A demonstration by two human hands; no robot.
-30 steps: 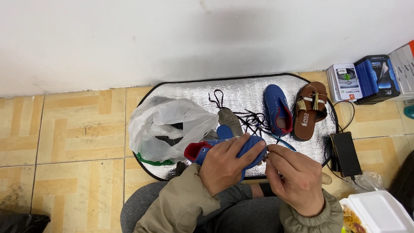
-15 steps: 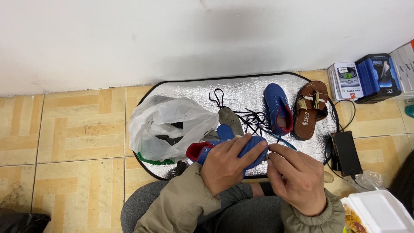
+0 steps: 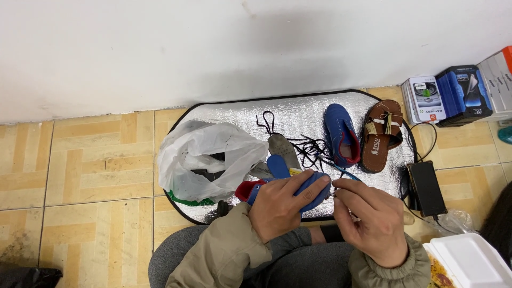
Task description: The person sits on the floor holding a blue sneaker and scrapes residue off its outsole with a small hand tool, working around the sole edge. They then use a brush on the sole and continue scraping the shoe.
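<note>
The blue shoe (image 3: 290, 189) with its red lining lies sideways in the person's lap, just over the near edge of the silver mat (image 3: 298, 114), and the left hand (image 3: 282, 205) wraps over its upper with fingers closed around it. The right hand (image 3: 368, 221) sits at the toe end, thumb and forefinger pinched on the blue lace (image 3: 346, 172) close to the shoe; whether the tip is in an eyelet I cannot tell. Judging by how things lie, the lacing looks only begun: little lace shows on the held shoe, and loose black laces (image 3: 309, 146) lie tangled on the mat beside a grey insole (image 3: 281, 149). The second blue shoe (image 3: 341, 133) stands apart farther back, untouched and apparently without a threaded lace, so most of the work seems left. For room, the mat is bounded by the white wall (image 3: 213, 48) behind, and the white plastic bag (image 3: 205, 157) fills its left half, touching the held shoe's heel side. To the right a brown sandal (image 3: 381, 136) lies just beside the second shoe, with a black phone (image 3: 426, 188) on a cable near the mat's rim and boxes (image 3: 453, 96) against the wall. A white foam container (image 3: 469, 264) sits near the right elbow, which hems that arm in; the tiled floor (image 3: 80, 160) to the left is freer.
</note>
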